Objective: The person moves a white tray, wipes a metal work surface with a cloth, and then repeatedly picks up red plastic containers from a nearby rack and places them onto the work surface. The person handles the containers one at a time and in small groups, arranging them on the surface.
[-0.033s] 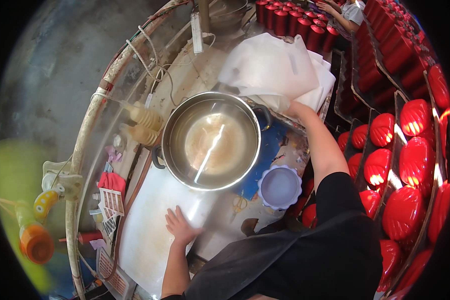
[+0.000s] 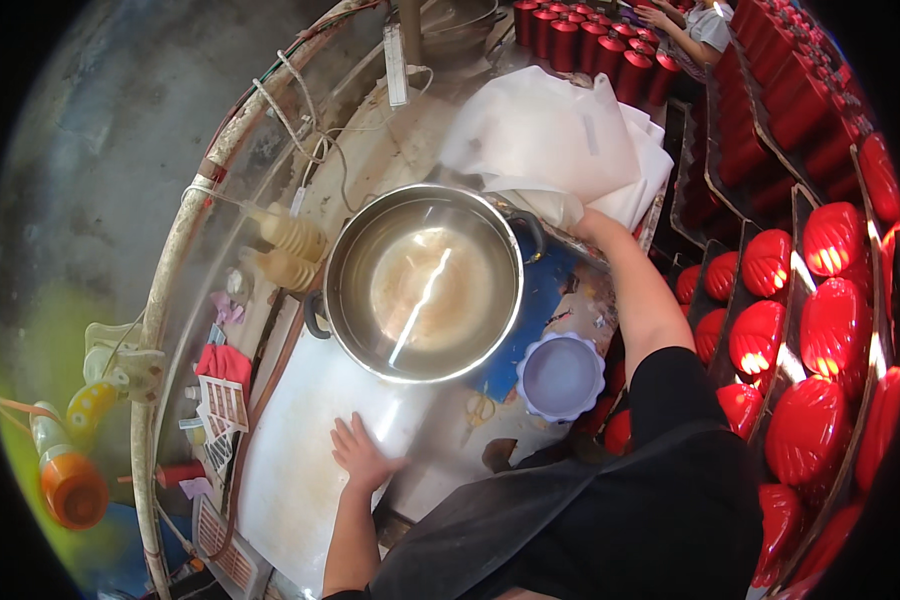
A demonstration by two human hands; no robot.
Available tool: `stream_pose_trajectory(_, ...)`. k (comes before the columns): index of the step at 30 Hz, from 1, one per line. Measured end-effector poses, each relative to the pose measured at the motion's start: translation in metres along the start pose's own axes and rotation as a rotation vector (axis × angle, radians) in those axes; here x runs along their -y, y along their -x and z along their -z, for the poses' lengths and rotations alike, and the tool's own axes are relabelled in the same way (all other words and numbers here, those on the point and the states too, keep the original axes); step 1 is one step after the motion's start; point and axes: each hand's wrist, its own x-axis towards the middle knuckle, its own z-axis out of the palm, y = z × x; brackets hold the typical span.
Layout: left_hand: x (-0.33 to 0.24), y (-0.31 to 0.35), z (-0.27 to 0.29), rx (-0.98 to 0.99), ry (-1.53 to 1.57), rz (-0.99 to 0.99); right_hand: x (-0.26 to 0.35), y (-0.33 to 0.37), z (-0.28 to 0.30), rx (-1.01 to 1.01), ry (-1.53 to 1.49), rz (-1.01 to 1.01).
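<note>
My left hand (image 2: pixel 363 455) lies with its fingers spread on a smooth white sheet (image 2: pixel 300 470) on the bench. Just beyond it stands a wide metal pot (image 2: pixel 425 375) with dark side handles, holding clear liquid that reflects a bright streak of light. My right hand (image 2: pixel 592 228) reaches past the pot's right side to the near edge of a stack of translucent white sheets (image 2: pixel 540 130). Its fingers are hidden by the lifted, curling edge, so their grip does not show. Nearer to me on the right sits a lilac bowl (image 2: pixel 560 375) with a scalloped rim.
Glossy red shell-shaped pieces (image 2: pixel 835 325) fill racks on the right. Red cylinders (image 2: pixel 635 75) stand at the back, near another person's arm (image 2: pixel 675 30). A curved pale rail (image 2: pixel 175 290) edges the left side. Yellow-handled scissors (image 2: pixel 480 408) lie beside the pot.
The lifted edge of the white sheets and my right hand have shifted very slightly. The blurred yellow-green shape at far left has changed outline. My left hand stays put.
</note>
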Motion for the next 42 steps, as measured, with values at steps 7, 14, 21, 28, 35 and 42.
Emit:
stream_pose_trajectory(7, 0.002, -0.001, -0.001, 0.03, 0.029, -0.003, -0.003, -0.009, 0.0, 0.097, -0.03, 0.009)
stream_pose_trajectory(14, 0.009, -0.002, -0.007, 0.006, -0.007, -0.017, 0.049, 0.008, 0.084, 0.02, 0.597, 0.108)
stream_pose_trajectory(21, 0.011, -0.005, -0.009, 0.014, 0.0, -0.022, 0.044, -0.017, 0.048, -0.087, 0.468, 0.144)
stream_pose_trajectory(28, 0.009, -0.004, -0.008, 0.034, -0.007, 0.014, 0.004, -0.057, 0.017, -0.082, 0.415, 0.188)
stream_pose_trajectory(35, 0.003, -0.004, -0.001, 0.078, -0.013, 0.037, 0.005, -0.061, 0.015, -0.087, 0.417, 0.181)
stream_pose_trajectory(42, 0.006, -0.002, -0.005, 0.052, -0.014, 0.02, 0.021, -0.046, 0.034, 0.026, 0.51, 0.186)
